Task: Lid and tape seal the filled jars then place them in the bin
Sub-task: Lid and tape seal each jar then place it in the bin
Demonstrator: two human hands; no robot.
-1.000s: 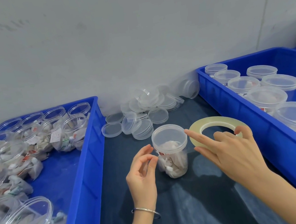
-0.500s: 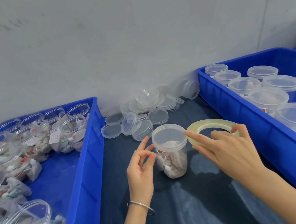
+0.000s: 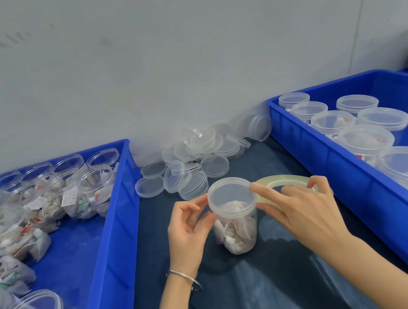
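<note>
A clear plastic jar filled with white sachets stands on the dark table between two blue bins, its clear lid on top. My left hand touches the left side of the lid rim with thumb and fingertips. My right hand holds a roll of clear tape, with the index finger stretched to the right side of the lid rim. Whether a tape end is stuck to the jar cannot be made out.
The left blue bin holds several open filled jars. The right blue bin holds several lidded jars. A pile of loose clear lids lies against the wall behind the jar. A bracelet circles my left wrist.
Both hands have closed in on the jar's lid: the left fingers now touch its left rim, and the right hand has brought the tape roll up against its right rim.
</note>
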